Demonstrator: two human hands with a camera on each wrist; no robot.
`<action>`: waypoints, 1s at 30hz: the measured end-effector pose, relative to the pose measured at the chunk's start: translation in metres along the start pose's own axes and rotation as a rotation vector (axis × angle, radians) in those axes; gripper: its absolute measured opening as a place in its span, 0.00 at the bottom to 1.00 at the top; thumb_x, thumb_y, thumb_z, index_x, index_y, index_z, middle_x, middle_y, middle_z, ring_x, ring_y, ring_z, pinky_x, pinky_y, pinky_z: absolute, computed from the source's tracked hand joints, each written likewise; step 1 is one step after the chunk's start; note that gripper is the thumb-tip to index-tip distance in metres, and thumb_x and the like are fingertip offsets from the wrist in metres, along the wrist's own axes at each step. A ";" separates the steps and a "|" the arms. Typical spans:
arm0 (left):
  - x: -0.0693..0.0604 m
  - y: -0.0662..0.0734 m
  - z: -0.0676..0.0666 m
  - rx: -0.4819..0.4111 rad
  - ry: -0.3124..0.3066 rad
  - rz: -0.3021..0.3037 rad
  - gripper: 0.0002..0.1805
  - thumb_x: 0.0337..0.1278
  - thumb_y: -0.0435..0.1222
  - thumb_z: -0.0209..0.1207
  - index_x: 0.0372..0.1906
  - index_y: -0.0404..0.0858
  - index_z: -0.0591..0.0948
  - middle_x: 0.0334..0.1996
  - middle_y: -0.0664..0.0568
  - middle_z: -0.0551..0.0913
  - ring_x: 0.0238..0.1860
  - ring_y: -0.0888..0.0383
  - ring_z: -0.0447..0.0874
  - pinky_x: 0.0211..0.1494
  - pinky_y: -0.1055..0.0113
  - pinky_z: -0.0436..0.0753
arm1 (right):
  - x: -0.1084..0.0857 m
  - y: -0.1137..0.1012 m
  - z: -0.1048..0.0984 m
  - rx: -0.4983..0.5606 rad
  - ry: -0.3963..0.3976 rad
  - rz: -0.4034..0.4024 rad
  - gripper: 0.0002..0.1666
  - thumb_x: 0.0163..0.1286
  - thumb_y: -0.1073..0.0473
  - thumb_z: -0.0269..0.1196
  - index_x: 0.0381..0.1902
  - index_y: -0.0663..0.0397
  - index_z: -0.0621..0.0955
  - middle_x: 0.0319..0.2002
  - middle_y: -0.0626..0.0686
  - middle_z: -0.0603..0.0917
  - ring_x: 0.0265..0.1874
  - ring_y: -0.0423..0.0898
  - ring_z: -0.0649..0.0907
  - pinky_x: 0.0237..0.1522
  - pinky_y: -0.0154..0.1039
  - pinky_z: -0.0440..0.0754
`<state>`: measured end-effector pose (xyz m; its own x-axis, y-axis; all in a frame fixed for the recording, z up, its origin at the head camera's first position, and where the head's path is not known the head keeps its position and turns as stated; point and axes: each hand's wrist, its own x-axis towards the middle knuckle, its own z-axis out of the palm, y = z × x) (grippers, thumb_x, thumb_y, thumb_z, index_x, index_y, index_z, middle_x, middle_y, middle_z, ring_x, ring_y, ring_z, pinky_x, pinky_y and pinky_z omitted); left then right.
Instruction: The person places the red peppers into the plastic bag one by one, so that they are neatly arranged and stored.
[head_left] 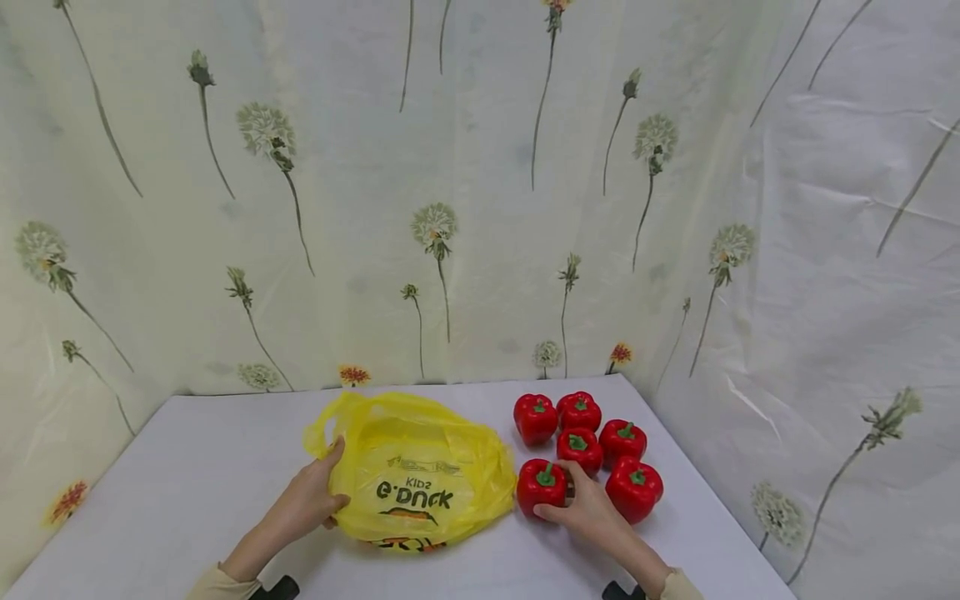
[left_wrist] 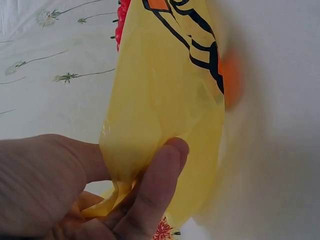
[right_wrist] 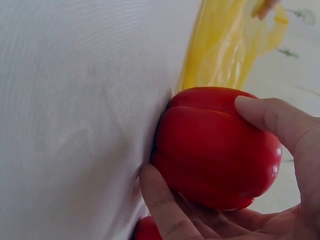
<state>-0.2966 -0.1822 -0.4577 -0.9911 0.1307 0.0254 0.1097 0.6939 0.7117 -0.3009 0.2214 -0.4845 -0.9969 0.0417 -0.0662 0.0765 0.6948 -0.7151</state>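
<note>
A yellow plastic bag point(head_left: 420, 475) with printed lettering lies on the table, its handle loop toward the back left. My left hand point(head_left: 307, 500) pinches the bag's left edge; in the left wrist view, thumb and fingers hold the gathered film point(left_wrist: 160, 110). Just right of the bag, my right hand point(head_left: 588, 508) grips a red bell pepper point(head_left: 538, 490) with a green stem. Close up in the right wrist view, the thumb lies on one side of that pepper point(right_wrist: 215, 145) and the fingers curl round the other. It seems to rest on the table.
More red bell peppers stand behind and right of the right hand: two at the back point(head_left: 536, 418), one in the middle point(head_left: 580, 450), others point(head_left: 633, 489) nearer the table's right edge. A white table point(head_left: 187, 467) meets a dandelion-print curtain point(head_left: 480, 250) at the back and sides.
</note>
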 end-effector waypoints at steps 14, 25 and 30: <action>-0.001 0.000 0.002 0.004 0.010 -0.007 0.50 0.47 0.22 0.65 0.74 0.30 0.51 0.68 0.25 0.59 0.12 0.58 0.76 0.17 0.65 0.79 | 0.000 0.002 0.000 0.000 0.011 0.016 0.55 0.42 0.43 0.78 0.65 0.57 0.67 0.58 0.63 0.76 0.51 0.56 0.79 0.41 0.48 0.85; 0.000 -0.001 0.003 -0.009 0.003 -0.005 0.49 0.47 0.22 0.65 0.74 0.29 0.51 0.67 0.24 0.61 0.12 0.59 0.76 0.17 0.67 0.78 | 0.001 0.003 -0.006 0.047 0.018 0.029 0.57 0.37 0.38 0.78 0.63 0.54 0.68 0.59 0.63 0.74 0.52 0.58 0.78 0.41 0.49 0.85; 0.000 -0.001 0.003 -0.005 0.010 0.001 0.49 0.46 0.22 0.65 0.74 0.29 0.52 0.67 0.24 0.61 0.12 0.59 0.76 0.17 0.66 0.78 | 0.000 0.000 -0.007 0.054 0.018 0.035 0.59 0.36 0.37 0.78 0.63 0.55 0.68 0.60 0.64 0.74 0.52 0.58 0.78 0.40 0.49 0.85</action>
<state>-0.2965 -0.1815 -0.4605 -0.9917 0.1244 0.0329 0.1103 0.6900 0.7154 -0.3008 0.2264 -0.4794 -0.9938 0.0783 -0.0792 0.1112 0.6529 -0.7493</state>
